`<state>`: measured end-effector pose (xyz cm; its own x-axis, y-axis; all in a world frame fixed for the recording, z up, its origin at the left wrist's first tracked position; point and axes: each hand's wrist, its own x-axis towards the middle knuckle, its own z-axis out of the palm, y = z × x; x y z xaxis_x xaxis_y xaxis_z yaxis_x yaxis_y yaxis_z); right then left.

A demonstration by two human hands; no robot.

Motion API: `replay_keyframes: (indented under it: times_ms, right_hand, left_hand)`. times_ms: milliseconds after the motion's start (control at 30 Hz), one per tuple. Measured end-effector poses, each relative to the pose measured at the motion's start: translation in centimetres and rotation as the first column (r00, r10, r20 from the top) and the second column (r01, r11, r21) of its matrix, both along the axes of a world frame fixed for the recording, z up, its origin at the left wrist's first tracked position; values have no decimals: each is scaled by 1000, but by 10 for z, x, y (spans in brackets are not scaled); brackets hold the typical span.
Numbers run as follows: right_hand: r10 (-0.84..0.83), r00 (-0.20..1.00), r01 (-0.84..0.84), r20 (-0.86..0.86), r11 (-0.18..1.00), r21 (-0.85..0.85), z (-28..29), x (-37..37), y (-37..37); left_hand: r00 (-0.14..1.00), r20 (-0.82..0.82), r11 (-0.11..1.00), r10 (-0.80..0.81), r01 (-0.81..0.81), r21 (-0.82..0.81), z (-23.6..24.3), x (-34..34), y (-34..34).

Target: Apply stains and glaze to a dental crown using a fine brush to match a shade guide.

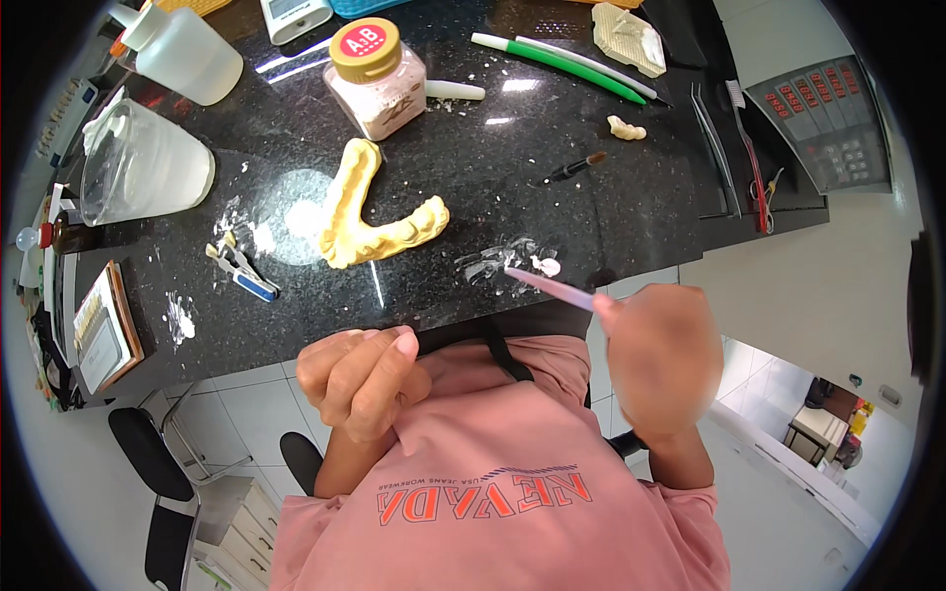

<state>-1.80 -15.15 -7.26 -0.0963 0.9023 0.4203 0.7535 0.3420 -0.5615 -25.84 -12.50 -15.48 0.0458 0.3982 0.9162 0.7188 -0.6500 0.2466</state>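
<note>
My right hand, blurred by motion, grips a slim pale lilac spatula. The spatula's tip is over smeared white material, beside a small white lump on the dark speckled counter. My left hand is closed by the counter's front edge; what is inside its curled fingers, if anything, is hidden. A yellow horseshoe-shaped dental model lies above it. A small clamp-like tool with blue and silver parts lies to the left.
A plastic cup, squeeze bottle and capped powder jar stand behind. Pens, a brush, a small cream piece, a toothbrush and tweezers lie rightward. A shade-guide case is far left.
</note>
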Motion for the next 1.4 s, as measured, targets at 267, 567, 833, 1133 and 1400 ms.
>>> replay_keyframes:
  times_ms: [267,567,833,1133,1400]
  right_hand:
    - [-165,977,159,133,986,50,-4,-12,-16]
    - [-162,984,156,69,984,86,-16,-2,-23]
    - [-103,993,94,62,987,134,-20,0,-16]
    - [-177,983,176,38,984,29,-12,4,-16]
    - [-157,986,157,49,988,7,-8,5,-12]
  left_hand:
    - [1000,0,1000,1,-1,1,0,0,0]
    - [1000,7,1000,1,-1,-10,0,-1,-1]
    - [1000,-8,1000,2,-2,-11,0,0,0]
    - [1000,-19,1000,12,-12,-13,1,-1,-1]
    - [1000,6,1000,10,-10,3,0,0,1]
